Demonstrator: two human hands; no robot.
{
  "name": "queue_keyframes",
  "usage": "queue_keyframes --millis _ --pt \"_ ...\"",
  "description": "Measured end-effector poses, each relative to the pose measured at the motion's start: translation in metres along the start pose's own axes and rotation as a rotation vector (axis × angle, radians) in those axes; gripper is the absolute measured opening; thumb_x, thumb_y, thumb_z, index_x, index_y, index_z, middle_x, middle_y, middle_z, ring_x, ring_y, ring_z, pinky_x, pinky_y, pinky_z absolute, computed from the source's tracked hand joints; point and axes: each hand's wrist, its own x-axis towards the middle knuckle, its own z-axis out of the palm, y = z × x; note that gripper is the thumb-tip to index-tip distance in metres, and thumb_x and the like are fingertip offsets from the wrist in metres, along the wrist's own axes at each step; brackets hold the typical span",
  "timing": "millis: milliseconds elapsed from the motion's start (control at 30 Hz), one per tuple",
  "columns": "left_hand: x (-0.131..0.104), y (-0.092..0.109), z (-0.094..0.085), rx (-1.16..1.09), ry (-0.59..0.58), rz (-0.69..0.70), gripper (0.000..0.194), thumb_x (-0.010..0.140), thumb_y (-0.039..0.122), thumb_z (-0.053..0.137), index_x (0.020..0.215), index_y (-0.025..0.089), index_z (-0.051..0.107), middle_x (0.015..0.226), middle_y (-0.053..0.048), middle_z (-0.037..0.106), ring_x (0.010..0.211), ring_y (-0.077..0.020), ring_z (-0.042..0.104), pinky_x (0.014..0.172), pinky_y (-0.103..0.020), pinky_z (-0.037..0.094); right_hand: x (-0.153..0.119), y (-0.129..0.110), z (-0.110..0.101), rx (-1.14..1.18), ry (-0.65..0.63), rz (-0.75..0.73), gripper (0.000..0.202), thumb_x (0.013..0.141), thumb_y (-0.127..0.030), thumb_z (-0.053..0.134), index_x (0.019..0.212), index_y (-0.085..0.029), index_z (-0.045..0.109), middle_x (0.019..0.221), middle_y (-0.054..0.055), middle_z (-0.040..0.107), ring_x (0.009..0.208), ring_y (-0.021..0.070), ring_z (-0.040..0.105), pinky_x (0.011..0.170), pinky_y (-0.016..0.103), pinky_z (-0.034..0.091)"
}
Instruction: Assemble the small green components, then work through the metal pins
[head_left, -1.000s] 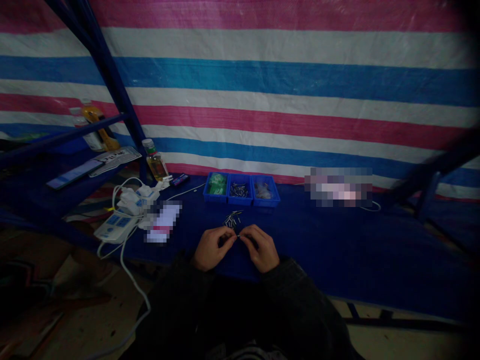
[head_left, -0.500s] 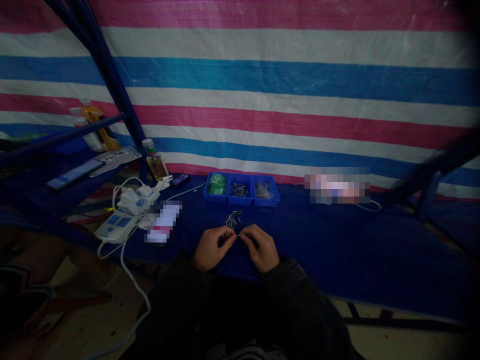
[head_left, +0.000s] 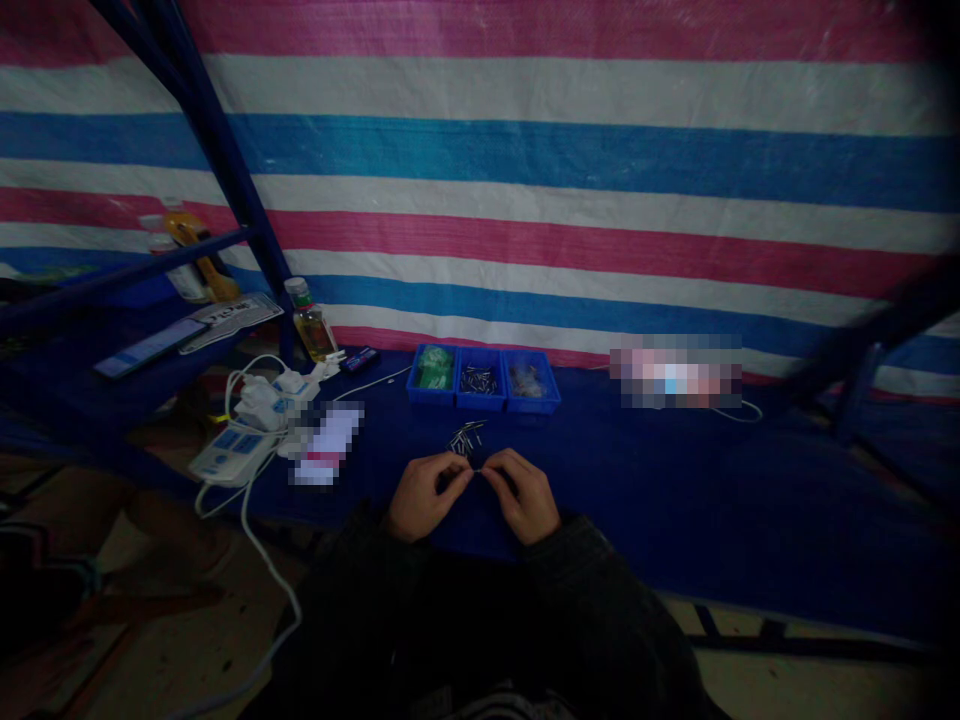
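Note:
Over the front of the blue table, my left hand (head_left: 426, 496) and my right hand (head_left: 523, 494) meet fingertip to fingertip. Thumb and forefinger of each are pinched on one small thin metal piece (head_left: 477, 470), too small to make out in detail. Just beyond the left fingers lies a loose pile of small dark and silvery pins (head_left: 463, 438). Behind it stand three joined blue trays: the left tray (head_left: 431, 401) holds green items, the middle tray (head_left: 480, 405) similar pins, and the right tray (head_left: 534, 407) small clear pieces.
To the left are a white power strip (head_left: 229, 455) with plugs and cables, a blurred phone (head_left: 328, 445) and a bottle (head_left: 313, 325). A blurred pinkish object (head_left: 675, 372) lies at the right rear. A striped sheet (head_left: 525, 235) hangs behind; another person's leg (head_left: 161, 530) shows at lower left.
My hands stay almost in the same place, still pinching the small piece, with less of it showing between the fingertips. The other person's leg at lower left has shifted slightly.

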Motion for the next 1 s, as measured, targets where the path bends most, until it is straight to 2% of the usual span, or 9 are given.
queue_keyframes --millis 467,1000 --pt "-0.0003 0.0009 -0.0004 -0.017 0.0 -0.008 0.013 0.095 0.026 0.06 0.091 0.017 0.069 0.076 0.0 0.07 0.062 -0.0109 0.058 0.061 -0.022 0.041 -0.0025 0.0043 0.0026 0.018 0.006 -0.001 0.01 0.098 -0.021 0.054 0.096 -0.022 0.065 0.09 0.004 0.067 0.081 0.0188 0.064 0.075 0.03 0.049" --pt "0.0002 -0.0003 0.0009 -0.007 0.003 0.003 0.015 0.095 0.026 0.06 0.09 0.017 0.07 0.075 0.0 0.071 0.062 -0.0115 0.059 0.062 -0.022 0.043 -0.0009 0.0022 0.0022 0.016 0.001 -0.017 0.014 0.099 -0.022 0.052 0.092 -0.022 0.063 0.087 0.004 0.066 0.081 0.0192 0.064 0.076 0.03 0.049"
